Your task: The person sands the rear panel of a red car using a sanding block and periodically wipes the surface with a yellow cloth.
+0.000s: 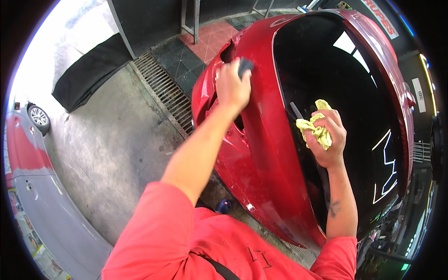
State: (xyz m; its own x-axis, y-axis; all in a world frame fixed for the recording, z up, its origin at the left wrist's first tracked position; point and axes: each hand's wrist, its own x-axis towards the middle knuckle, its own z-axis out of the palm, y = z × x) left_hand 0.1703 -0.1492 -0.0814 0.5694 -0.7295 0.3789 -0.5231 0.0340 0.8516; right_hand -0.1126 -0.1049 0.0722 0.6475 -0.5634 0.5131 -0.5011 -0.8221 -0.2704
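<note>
My left hand [233, 87] is closed around a small dark grey block [245, 68], which looks like an applicator or sanding pad. It is at the far part of the red car's painted rear panel [263, 116], beside an opening where a lamp would sit. My right hand [330, 138] grips a crumpled yellow cloth [318, 132] above the dark rear window [373, 112]. By the cloth, the rear wiper [296, 110] shows on the glass. Whether the cloth touches the glass I cannot tell.
A metal floor grate [161, 86] runs left of the car, beside black and red floor tiles [210, 39]. Another car, partly grey and red [42, 186], stands at the far left. A black cover [91, 72] hangs near the bright doorway. A blue sandal [224, 206] shows below.
</note>
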